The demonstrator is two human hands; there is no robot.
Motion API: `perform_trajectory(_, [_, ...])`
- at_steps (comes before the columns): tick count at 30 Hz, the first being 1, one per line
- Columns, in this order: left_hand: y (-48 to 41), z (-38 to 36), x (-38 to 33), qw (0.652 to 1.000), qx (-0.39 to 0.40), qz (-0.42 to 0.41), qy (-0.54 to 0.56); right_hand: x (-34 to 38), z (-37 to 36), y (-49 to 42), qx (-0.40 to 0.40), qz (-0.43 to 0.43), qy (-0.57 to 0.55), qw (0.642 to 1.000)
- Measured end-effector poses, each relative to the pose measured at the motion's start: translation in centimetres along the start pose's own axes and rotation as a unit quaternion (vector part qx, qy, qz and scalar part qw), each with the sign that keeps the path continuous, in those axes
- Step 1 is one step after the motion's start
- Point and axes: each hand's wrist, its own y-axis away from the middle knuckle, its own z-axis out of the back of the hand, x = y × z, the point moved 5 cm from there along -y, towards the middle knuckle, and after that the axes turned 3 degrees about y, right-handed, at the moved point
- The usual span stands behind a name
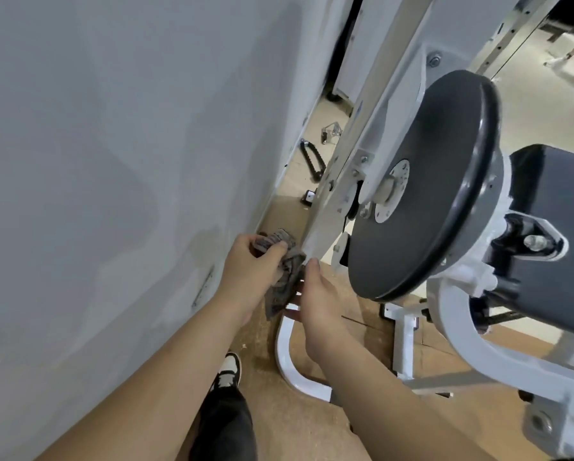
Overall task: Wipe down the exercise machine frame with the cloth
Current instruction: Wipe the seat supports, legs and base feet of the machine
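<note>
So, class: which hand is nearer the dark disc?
Right. The right hand sits just left of the disc's lower edge; the left hand, gripping the cloth, is farther left, by the wall.

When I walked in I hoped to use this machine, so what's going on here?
A person is wiping the machine's white frame bar. The left hand grips a grey patterned cloth against the bar's lower end, by the wall. The right hand is at the cloth's hanging part; its grip is unclear.
</note>
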Motion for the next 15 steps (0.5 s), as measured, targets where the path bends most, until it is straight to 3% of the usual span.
perform_trajectory(6, [7.4, 1.0, -4.6, 1.0, 0.029, -0.011, -0.005, 5.5, 2.1, 9.8, 0.042, 0.041, 0.018, 0.998])
perform_trajectory(11, [10.7, 0.0, -9.6, 0.997, 0.061, -0.004, 0.052, 11.1, 4.2, 13.6, 0.006, 0.132, 0.126, 0.983])
perform_trajectory(13, [11.0, -0.4, -11.4, 0.996, 0.066, -0.013, 0.056, 13.8, 5.6, 15.4, -0.054, 0.232, 0.176, 0.955])
perform_trajectory(15, [11.0, -0.8, -12.9, 0.996, 0.064, -0.024, 0.053, 16.4, 6.7, 17.4, -0.117, 0.343, 0.243, 0.9])
